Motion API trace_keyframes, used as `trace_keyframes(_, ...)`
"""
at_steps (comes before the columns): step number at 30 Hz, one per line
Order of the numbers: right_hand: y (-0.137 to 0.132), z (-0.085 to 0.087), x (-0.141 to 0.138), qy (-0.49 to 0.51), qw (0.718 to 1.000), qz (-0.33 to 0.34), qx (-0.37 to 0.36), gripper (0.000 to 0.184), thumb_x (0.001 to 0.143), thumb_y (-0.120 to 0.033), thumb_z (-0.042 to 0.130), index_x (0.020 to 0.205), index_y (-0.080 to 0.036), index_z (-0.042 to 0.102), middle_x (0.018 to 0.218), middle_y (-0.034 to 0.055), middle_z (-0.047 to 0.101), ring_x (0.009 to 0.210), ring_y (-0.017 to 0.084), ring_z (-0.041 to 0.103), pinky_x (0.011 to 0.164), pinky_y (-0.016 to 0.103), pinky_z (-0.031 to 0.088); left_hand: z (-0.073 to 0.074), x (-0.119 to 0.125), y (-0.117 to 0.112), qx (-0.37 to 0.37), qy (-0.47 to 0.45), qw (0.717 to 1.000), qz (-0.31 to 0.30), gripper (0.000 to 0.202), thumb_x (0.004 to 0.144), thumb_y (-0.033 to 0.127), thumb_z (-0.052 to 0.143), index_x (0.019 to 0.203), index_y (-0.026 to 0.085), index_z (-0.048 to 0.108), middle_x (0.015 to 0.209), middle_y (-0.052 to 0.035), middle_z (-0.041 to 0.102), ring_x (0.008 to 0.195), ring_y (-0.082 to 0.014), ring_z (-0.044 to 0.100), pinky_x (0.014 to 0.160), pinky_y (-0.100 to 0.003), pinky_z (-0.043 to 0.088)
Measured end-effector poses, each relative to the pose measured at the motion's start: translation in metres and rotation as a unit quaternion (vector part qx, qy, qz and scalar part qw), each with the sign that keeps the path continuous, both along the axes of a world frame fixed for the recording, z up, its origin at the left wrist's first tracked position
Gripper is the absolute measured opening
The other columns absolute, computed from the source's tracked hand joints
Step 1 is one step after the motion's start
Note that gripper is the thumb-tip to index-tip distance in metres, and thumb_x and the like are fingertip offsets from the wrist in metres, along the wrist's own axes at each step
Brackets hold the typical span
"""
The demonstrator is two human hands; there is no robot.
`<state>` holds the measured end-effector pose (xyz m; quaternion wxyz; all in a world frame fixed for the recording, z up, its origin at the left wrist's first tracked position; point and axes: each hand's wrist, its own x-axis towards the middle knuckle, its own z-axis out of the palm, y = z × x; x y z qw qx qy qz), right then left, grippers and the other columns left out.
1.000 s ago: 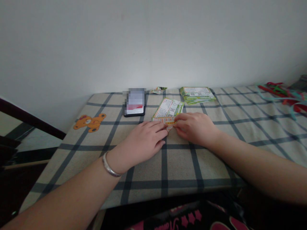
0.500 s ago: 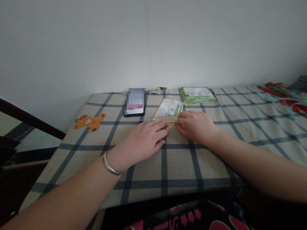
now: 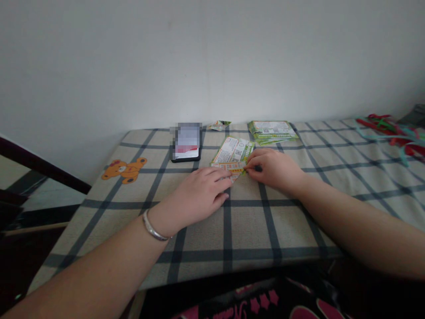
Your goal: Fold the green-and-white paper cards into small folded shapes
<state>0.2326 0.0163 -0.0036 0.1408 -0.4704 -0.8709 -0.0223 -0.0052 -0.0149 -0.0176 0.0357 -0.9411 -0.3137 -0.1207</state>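
A printed green-and-white paper leaflet (image 3: 229, 150) lies on the table with its near part folded over into a pointed shape. My left hand (image 3: 204, 192), with a silver bangle at the wrist, rests over the leaflet's lower left. Its fingers are stretched out and press on the fold, while the thumb stays apart on the cloth side. At the right corner of the fold my right hand (image 3: 272, 166) pinches the leaflet's edge between thumb and index finger. My left fingers cover part of the folded tip.
Behind the leaflet lie a small folded paper piece (image 3: 219, 125) and a stack of similar leaflets (image 3: 274, 130). A phone (image 3: 186, 144) lies to the left, near a printed bear (image 3: 124, 170) on the checked tablecloth (image 3: 206, 239). Red and turquoise ribbons (image 3: 398, 137) lie at far right.
My right hand has changed its grip at the leaflet's corner, and a gap now shows between its thumb and curled fingers. The left hand has stayed nearly still.
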Motion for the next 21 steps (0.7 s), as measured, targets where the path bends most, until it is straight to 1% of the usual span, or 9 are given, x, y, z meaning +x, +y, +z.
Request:
trace_keyframes(3,0.0071,-0.005,0.0054,0.045,0.998,0.038,-0.024,0.017,0.083,-0.022,0.058,0.085,-0.02,0.075,0.093,0.0034,0.071,0.084,0.016,0.062,0.074,0.028,0.047,-0.0002,-0.0003,0.0005,0.002,-0.011,1.0,-0.001,0.029,0.092,0.023,0.05,0.118,0.02,0.062,0.129,-0.0061,0.06,0.12,-0.023,0.053,0.105,-0.044,0.041)
trace_keyframes(6,0.0101,-0.0067,0.008,0.056,0.996,0.056,-0.033,0.018,0.083,-0.021,0.057,0.086,-0.02,0.075,0.092,0.0039,0.071,0.084,0.016,0.063,0.075,0.028,0.047,0.0006,0.0,0.0001,0.004,-0.012,1.0,-0.003,0.031,0.092,0.021,0.048,0.12,0.02,0.062,0.131,-0.0057,0.06,0.122,-0.0229,0.052,0.107,-0.045,0.039)
trace_keyframes(11,0.0062,-0.0042,0.0068,0.008,0.999,0.052,0.013,0.014,0.084,-0.022,0.059,0.083,-0.019,0.073,0.089,0.0048,0.069,0.086,0.018,0.061,0.073,0.029,0.044,0.0009,-0.0009,0.002,-0.023,-0.021,0.999,-0.012,0.028,0.092,0.022,0.05,0.117,0.02,0.062,0.134,-0.0064,0.058,0.126,-0.0223,0.049,0.11,-0.045,0.037)
trace_keyframes(14,0.0054,-0.0041,0.0063,-0.032,0.996,0.069,0.043,0.015,0.087,-0.023,0.057,0.089,-0.019,0.071,0.09,0.0053,0.069,0.087,0.019,0.059,0.073,0.029,0.042,-0.0006,-0.0031,0.0057,-0.054,-0.043,0.997,-0.024,0.024,0.092,0.022,0.051,0.113,0.02,0.062,0.133,-0.0066,0.058,0.128,-0.0208,0.048,0.111,-0.043,0.036)
trace_keyframes(17,0.0067,-0.0056,0.0071,-0.056,0.991,0.099,0.068,0.019,0.091,-0.023,0.053,0.096,-0.02,0.071,0.093,0.0055,0.069,0.088,0.019,0.059,0.075,0.03,0.041,-0.0019,-0.0048,0.0086,-0.085,-0.067,0.994,-0.02,0.021,0.091,0.022,0.053,0.11,0.019,0.061,0.129,-0.0067,0.059,0.126,-0.0199,0.049,0.11,-0.042,0.038)
trace_keyframes(21,0.0087,-0.0072,0.0098,-0.071,0.987,0.11,0.091,0.022,0.092,-0.023,0.052,0.099,-0.02,0.072,0.094,0.0061,0.07,0.09,0.019,0.058,0.076,0.031,0.041,-0.0024,-0.0046,0.0093,-0.106,-0.086,0.991,-0.011,0.025,0.09,0.021,0.054,0.114,0.019,0.058,0.128,-0.0064,0.059,0.125,-0.0187,0.049,0.11,-0.04,0.038)
